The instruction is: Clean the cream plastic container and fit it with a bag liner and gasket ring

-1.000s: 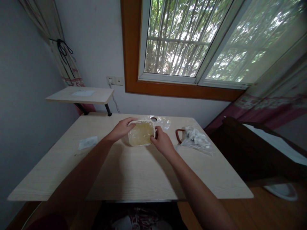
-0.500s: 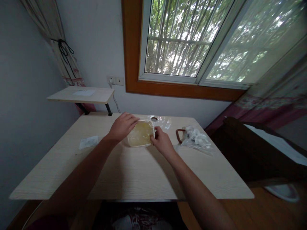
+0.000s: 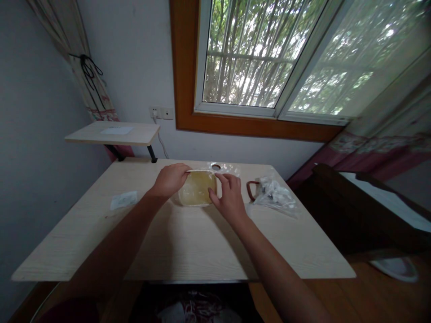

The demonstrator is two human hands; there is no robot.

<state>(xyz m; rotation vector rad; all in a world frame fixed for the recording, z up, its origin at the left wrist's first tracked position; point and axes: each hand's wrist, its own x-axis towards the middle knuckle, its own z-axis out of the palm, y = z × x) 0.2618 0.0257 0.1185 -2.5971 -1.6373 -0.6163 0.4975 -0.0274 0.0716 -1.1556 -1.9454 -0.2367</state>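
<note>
A clear plastic container (image 3: 197, 188) with a yellowish filling sits on the light wooden table (image 3: 188, 242), near its far edge. My left hand (image 3: 169, 180) grips the container's far left corner, fingers curled on the rim. My right hand (image 3: 229, 196) rests against the container's right side, fingers spread over its edge and thumb at the near corner. Crumpled clear film (image 3: 229, 170) lies just behind the container.
A clear plastic bag with white contents (image 3: 276, 195) lies at the right, beside a brown ring-shaped handle (image 3: 251, 190). A small white packet (image 3: 124, 199) lies at the left. A raised shelf (image 3: 112, 133) stands at the back left. A dark chair (image 3: 353, 211) is on the right.
My right hand has gone from a pinch at the container's right edge to spread fingers over that side. My left hand has shifted a little along the far left corner.
</note>
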